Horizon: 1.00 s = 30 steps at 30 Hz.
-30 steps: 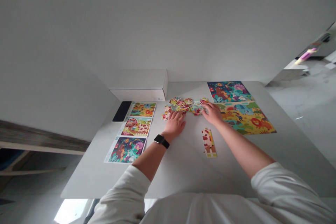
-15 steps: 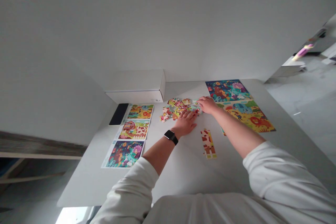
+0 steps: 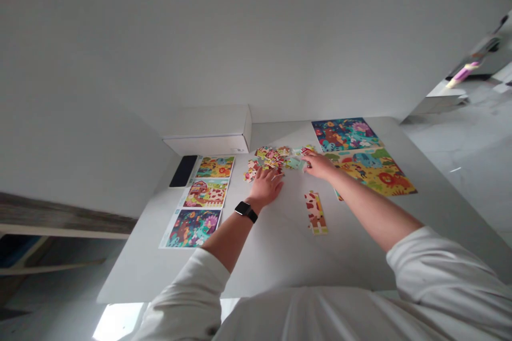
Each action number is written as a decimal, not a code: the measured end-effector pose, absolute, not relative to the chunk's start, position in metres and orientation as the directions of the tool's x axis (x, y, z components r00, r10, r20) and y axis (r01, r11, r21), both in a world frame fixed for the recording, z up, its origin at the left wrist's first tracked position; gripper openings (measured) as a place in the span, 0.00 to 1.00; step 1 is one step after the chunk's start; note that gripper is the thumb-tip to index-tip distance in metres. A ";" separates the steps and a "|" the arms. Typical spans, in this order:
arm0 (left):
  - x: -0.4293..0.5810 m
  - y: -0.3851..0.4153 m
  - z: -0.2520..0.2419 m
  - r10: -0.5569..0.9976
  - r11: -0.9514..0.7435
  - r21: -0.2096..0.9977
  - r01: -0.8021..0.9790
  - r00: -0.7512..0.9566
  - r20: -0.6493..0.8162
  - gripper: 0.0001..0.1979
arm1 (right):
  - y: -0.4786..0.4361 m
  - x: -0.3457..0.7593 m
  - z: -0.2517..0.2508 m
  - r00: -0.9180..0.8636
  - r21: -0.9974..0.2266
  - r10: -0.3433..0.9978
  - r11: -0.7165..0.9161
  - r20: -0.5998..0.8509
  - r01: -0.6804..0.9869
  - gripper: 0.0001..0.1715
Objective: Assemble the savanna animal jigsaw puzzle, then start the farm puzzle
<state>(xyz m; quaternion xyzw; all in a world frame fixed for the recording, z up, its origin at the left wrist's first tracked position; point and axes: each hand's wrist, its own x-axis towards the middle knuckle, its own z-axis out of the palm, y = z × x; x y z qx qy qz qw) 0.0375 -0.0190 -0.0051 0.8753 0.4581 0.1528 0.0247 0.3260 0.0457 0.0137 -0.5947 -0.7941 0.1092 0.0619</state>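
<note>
Loose jigsaw puzzle pieces [image 3: 272,155] lie heaped at the middle of the table, partly overlapping. My left hand [image 3: 265,186] rests palm down on the near edge of the heap, fingers spread, covering some pieces. At the heap's right side, my right hand [image 3: 319,164] has its index finger stretched out, touching pale green pieces [image 3: 295,163]; its other fingers are partly hidden. Nearer to me, a joined strip of puzzle [image 3: 316,213] with brown-and-white cow patches lies by itself.
Three picture sheets [image 3: 205,193] run down the left, beside a dark phone [image 3: 183,171]. A white box [image 3: 206,136] stands at the back against the wall. Two assembled puzzles, one dark blue [image 3: 346,134] and one yellow [image 3: 372,172], lie at the right of the table [image 3: 276,256].
My left hand has slid left and toward me, uncovering pieces. The right hand has shifted slightly right, and pieces near it are now more spread out.
</note>
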 end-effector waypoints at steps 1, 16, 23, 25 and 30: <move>0.036 -0.020 -0.003 0.814 -0.572 0.182 0.800 0.527 0.242 0.19 | 0.044 0.327 0.014 -0.258 -0.264 0.965 0.240 -0.037 0.934 0.28; 0.090 -0.114 0.007 0.589 -0.802 0.232 0.550 0.793 0.157 0.26 | -0.014 0.359 0.027 0.041 -0.895 0.933 -0.355 -0.358 0.270 0.11; 0.103 -0.130 0.002 0.615 -0.772 0.262 0.579 0.784 0.079 0.30 | -0.036 0.351 0.030 0.031 -0.866 0.939 -0.329 -0.343 0.378 0.12; 0.101 -0.136 0.002 0.584 -0.794 0.262 0.549 0.808 0.076 0.31 | -0.037 0.351 0.028 0.033 -0.841 0.944 -0.309 -0.329 0.445 0.10; 0.102 -0.155 0.002 0.516 -0.842 0.227 0.489 0.853 0.075 0.31 | -0.037 0.347 0.022 0.042 -0.711 0.972 -0.199 -0.231 0.674 0.07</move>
